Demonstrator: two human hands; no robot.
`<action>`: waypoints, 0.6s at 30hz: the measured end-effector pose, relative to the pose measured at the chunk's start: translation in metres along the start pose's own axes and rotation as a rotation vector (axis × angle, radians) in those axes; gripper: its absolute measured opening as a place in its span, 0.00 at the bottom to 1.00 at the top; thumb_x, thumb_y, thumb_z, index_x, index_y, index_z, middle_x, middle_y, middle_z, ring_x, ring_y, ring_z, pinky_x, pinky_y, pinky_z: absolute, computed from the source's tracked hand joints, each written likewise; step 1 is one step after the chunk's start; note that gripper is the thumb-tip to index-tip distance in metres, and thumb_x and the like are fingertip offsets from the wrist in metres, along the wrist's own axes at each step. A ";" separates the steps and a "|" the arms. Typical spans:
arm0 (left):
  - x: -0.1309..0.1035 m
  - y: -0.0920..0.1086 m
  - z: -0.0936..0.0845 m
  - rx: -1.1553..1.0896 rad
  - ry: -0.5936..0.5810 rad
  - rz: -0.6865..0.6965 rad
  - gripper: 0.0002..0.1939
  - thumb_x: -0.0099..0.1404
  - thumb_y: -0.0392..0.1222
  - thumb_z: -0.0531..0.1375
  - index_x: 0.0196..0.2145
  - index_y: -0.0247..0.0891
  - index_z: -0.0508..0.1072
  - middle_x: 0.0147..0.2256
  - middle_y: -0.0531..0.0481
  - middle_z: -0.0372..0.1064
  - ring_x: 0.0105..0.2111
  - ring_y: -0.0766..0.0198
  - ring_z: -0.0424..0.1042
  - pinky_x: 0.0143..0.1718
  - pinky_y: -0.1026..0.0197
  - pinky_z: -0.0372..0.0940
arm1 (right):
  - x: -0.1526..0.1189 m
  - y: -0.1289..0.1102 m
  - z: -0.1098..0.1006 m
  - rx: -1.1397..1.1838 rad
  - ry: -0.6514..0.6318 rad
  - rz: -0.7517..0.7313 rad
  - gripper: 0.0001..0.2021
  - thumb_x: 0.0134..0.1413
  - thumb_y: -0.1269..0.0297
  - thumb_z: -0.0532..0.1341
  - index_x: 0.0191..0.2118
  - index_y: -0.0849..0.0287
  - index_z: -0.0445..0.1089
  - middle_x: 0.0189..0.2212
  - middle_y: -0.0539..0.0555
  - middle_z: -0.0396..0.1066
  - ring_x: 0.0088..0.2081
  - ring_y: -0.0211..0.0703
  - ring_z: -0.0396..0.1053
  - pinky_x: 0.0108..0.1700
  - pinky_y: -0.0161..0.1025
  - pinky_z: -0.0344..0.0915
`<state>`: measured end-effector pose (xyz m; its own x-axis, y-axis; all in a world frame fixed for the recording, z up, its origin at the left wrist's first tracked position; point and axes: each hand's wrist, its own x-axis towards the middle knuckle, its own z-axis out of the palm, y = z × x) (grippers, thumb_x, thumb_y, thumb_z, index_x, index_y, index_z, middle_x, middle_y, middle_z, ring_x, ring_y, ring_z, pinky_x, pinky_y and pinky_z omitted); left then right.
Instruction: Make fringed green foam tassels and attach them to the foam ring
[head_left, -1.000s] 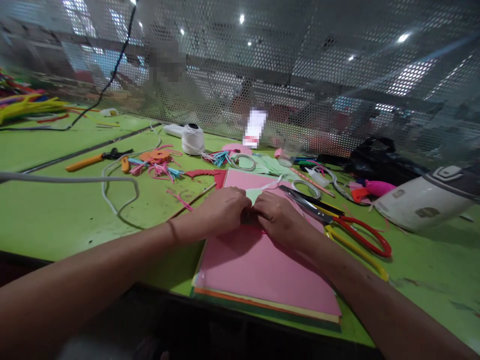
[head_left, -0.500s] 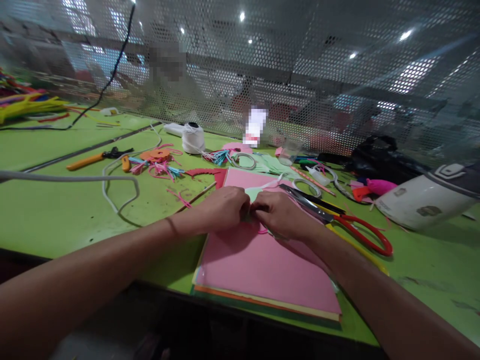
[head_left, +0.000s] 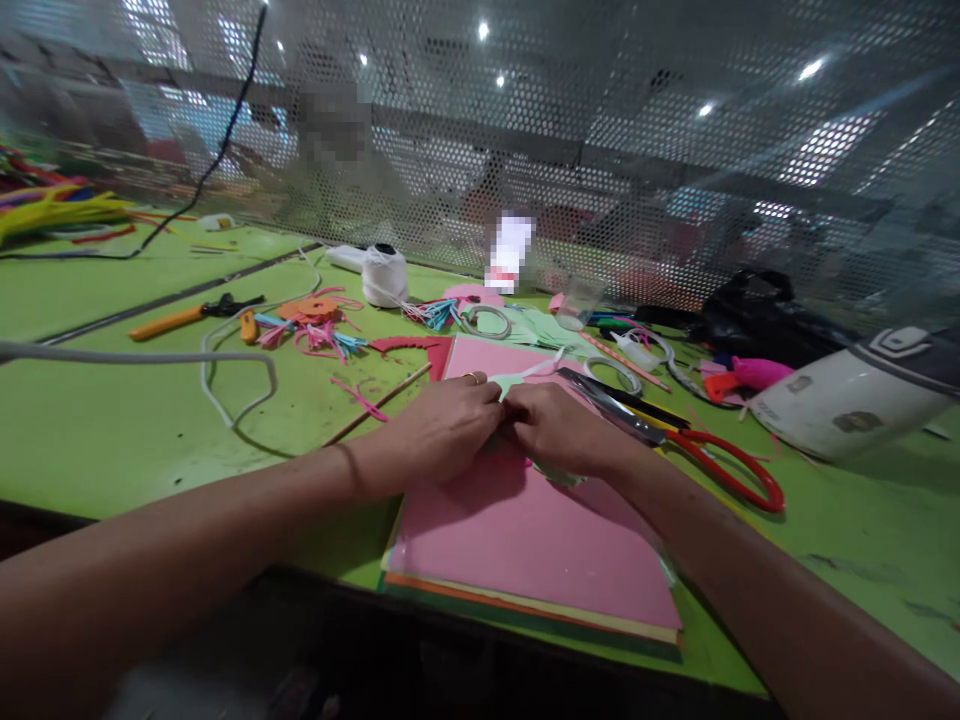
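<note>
Over a stack of coloured sheets with a pink sheet on top, my hands meet fingertip to fingertip. A small light green paper piece shows between and behind them, and a bit of it comes out under the right palm. My left hand, with a ring on one finger, is closed on this piece. Closed too, my right hand pinches it from the other side; the fingertips hide the exact grip. A thin white strip sticks up behind the hands. Scissors with red handles lie beside my right wrist.
Left on the green table lie orange-handled pliers, a grey cable and a thin stick. Behind are a white thread spool, tassels, green paper scraps and a phone. A white container stands right.
My left hand has turned over the fingertips, its back and ring now showing, and sits slightly lower. My right hand has shifted only slightly, still closed at the green paper.
</note>
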<state>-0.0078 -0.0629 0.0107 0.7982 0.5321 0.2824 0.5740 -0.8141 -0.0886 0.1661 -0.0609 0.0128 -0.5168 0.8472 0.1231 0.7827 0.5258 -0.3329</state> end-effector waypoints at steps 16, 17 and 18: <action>-0.001 -0.012 0.001 -0.217 -0.005 -0.058 0.08 0.62 0.36 0.52 0.28 0.35 0.69 0.29 0.48 0.65 0.28 0.65 0.63 0.28 0.63 0.55 | -0.013 -0.018 0.005 -0.248 0.073 -0.028 0.08 0.48 0.78 0.52 0.30 0.63 0.66 0.32 0.59 0.70 0.33 0.43 0.62 0.37 0.38 0.57; -0.001 -0.012 0.001 -0.219 0.004 -0.062 0.08 0.62 0.36 0.53 0.27 0.35 0.69 0.29 0.48 0.65 0.27 0.65 0.62 0.27 0.63 0.55 | -0.014 -0.019 0.007 -0.263 0.087 -0.041 0.08 0.49 0.78 0.52 0.31 0.64 0.66 0.32 0.60 0.70 0.34 0.44 0.62 0.38 0.39 0.57; -0.001 -0.011 0.001 -0.219 0.014 -0.063 0.08 0.61 0.36 0.53 0.26 0.35 0.69 0.29 0.48 0.64 0.27 0.65 0.62 0.27 0.63 0.55 | -0.016 -0.019 0.008 -0.273 0.100 -0.058 0.08 0.49 0.78 0.52 0.31 0.64 0.66 0.32 0.60 0.70 0.34 0.44 0.62 0.38 0.39 0.57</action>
<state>-0.0150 -0.0542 0.0099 0.7584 0.5818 0.2939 0.5683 -0.8110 0.1390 0.1566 -0.0847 0.0096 -0.5371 0.8113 0.2309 0.8243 0.5629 -0.0608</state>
